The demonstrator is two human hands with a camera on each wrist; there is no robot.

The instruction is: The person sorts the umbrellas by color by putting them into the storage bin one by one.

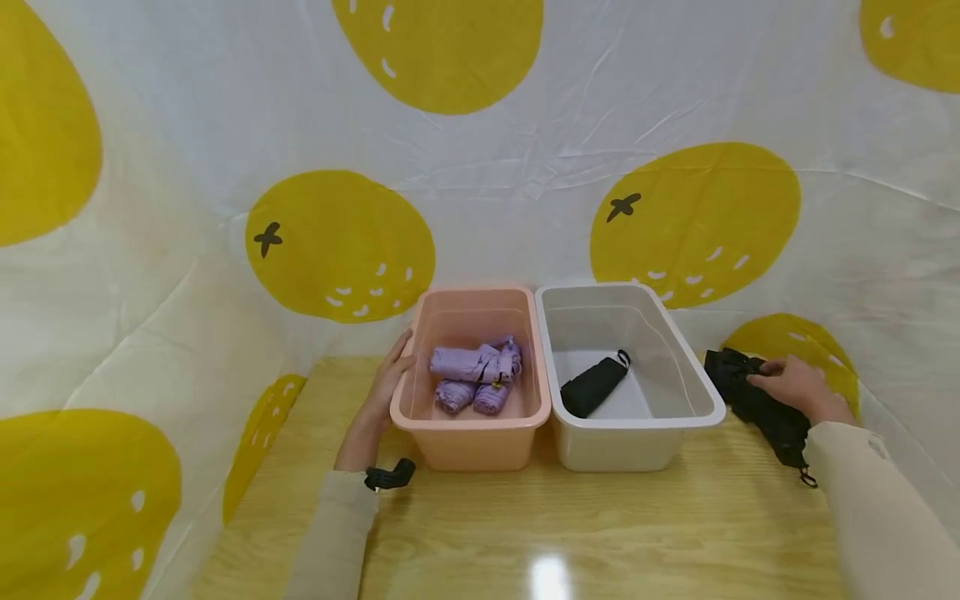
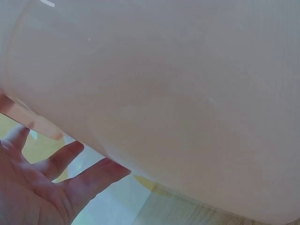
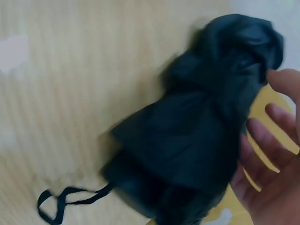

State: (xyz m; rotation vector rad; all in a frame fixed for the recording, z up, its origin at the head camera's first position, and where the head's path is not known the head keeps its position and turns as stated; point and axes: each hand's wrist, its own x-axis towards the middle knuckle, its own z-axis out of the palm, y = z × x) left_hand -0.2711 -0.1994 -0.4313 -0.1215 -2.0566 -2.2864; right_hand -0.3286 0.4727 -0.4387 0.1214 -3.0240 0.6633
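My left hand rests against the left side of the pink bin, its fingertips at the wall just under the rim. Inside that bin several purple folded umbrellas lie in a pile. At the far right, my right hand is over a loosely bundled black umbrella on the table. The right wrist view has the thumb tip at the umbrella's upper end, with the fingers spread along its edge. The black umbrella's cloth hangs in loose folds, and a strap loop sticks out.
Right beside the pink bin stands a white bin, holding a black folded umbrella with a wrist loop. Both bins stand on a wooden table. A white cloth with yellow fruit prints hangs behind and at the sides.
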